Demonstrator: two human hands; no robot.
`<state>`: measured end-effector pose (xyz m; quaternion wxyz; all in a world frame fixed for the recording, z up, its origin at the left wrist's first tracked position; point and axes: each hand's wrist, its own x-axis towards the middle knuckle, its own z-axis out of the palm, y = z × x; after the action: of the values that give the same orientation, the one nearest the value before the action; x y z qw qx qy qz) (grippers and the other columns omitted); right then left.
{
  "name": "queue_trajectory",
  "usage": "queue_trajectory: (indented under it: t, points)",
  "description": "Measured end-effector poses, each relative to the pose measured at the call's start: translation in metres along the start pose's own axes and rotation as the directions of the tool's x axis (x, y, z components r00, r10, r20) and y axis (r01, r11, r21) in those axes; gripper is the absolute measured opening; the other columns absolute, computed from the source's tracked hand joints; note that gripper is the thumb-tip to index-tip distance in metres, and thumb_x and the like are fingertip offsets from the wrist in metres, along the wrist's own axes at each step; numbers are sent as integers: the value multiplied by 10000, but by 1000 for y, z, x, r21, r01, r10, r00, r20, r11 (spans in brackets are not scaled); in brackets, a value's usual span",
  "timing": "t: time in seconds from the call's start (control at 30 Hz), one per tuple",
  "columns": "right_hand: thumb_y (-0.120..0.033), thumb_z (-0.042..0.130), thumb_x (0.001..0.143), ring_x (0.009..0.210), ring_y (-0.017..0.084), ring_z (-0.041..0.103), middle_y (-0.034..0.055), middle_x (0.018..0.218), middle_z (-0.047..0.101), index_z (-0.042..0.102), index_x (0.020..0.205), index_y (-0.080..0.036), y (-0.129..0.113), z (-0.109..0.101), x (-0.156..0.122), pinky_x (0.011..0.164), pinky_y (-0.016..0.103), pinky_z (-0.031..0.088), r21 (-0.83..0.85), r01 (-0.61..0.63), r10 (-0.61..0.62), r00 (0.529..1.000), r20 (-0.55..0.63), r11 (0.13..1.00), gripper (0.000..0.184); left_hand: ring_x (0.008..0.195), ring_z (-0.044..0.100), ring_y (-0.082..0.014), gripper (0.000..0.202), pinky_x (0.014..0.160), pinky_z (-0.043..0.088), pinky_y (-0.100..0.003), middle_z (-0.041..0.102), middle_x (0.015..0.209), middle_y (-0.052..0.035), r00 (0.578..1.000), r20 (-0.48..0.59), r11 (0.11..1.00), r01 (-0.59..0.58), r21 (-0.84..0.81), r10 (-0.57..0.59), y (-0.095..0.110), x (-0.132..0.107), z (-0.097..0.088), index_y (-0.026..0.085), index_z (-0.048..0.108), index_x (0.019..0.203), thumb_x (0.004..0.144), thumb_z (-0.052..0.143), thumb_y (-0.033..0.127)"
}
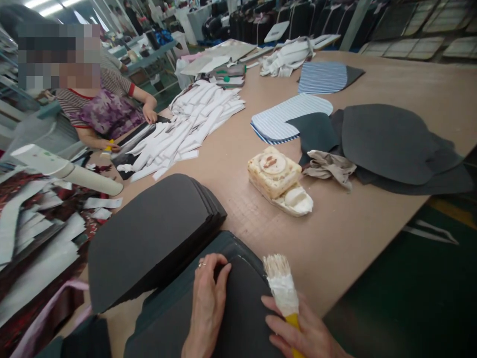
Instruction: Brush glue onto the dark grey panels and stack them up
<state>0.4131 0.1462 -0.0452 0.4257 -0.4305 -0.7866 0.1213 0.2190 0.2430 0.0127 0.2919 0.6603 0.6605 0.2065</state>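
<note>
My right hand (298, 325), at the bottom right, is closed round the yellow handle of a paintbrush (282, 286). White coating covers the brush's lower bristles, which point up and away from me. My left hand (208, 298), with a ring on one finger, rests on a dark rounded panel (244, 308) near its far end. Its fingers are bent, with the thumb a little apart from them. Under that panel lies more dark green sheet material (219, 243). Just beyond, to the left, stands a thick stack of dark grey panels (152, 223).
A crusted glue container (274, 171) stands mid-table beside a crumpled rag (330, 169). Striped pieces (290, 117) and dark panels (387, 141) lie at right. Across the table, a person (112, 107) holds a yellow-handled brush by white strips (186, 124). A cardboard tube (74, 171) lies left.
</note>
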Motion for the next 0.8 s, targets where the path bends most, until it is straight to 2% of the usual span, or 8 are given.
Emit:
queue_trajectory:
  t: [0.23, 0.43, 0.63, 0.8]
  points:
    - [-161, 594, 772, 956, 221, 646, 83, 995, 702, 596, 1046, -208, 4, 3, -3, 820, 325, 526, 2, -41, 41, 999, -3, 999, 279, 757, 570, -210, 170, 720, 447, -356, 595, 771, -22, 997, 11, 996, 82, 28, -83, 1, 2, 3, 222, 574, 751, 794, 478, 355]
    - [-155, 607, 771, 902, 186, 671, 67, 973, 712, 592, 1051, -212, 7, -6, 7, 800, 266, 538, 6, -28, 28, 998, 60, 1000, 286, 732, 569, -204, 174, 699, 450, -350, 601, 759, -27, 997, 18, 995, 69, 66, -70, 3, 5, 5, 218, 578, 744, 792, 464, 340]
    - [-154, 610, 767, 929, 219, 667, 71, 959, 715, 596, 1035, -200, 8, -6, 9, 789, 290, 551, 35, -32, 31, 999, 28, 999, 272, 727, 573, -207, 162, 692, 452, -355, 605, 756, -30, 997, 19, 993, 70, 91, -72, 2, 5, 5, 217, 583, 745, 786, 462, 315]
    - [-136, 592, 779, 892, 182, 676, 76, 1024, 698, 567, 1131, -223, 9, -4, 2, 842, 281, 532, 90, -84, 78, 994, 71, 992, 363, 731, 569, -203, 149, 699, 449, -345, 608, 767, -30, 997, 27, 992, 72, 101, -75, 4, 5, 5, 217, 584, 744, 783, 466, 299]
